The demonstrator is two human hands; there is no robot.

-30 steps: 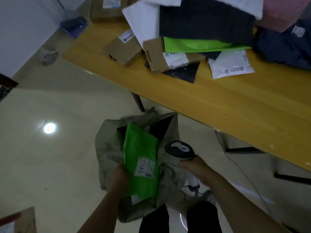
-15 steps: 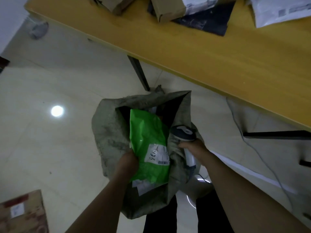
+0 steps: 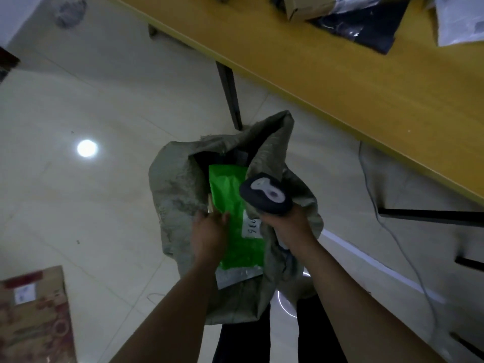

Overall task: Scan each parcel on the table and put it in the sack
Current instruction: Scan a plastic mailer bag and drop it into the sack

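Observation:
A grey woven sack stands open on the floor in front of my legs. A green parcel with a white label lies in its mouth, its far end down inside. My left hand is on the parcel's left edge and the sack's rim, fingers curled around them. My right hand grips the handle of a dark handheld scanner and pins the sack's right rim; the scanner head hovers over the parcel.
The yellow table runs across the upper right with a cardboard box, a black mailer and a white mailer at its far edge. Black table legs stand behind the sack. A printed carton sits at lower left. A cable trails at right.
The green parcel has slid deeper into the sack. My view has dropped and moved closer, so less of the table shows. The scanner now sits over the parcel.

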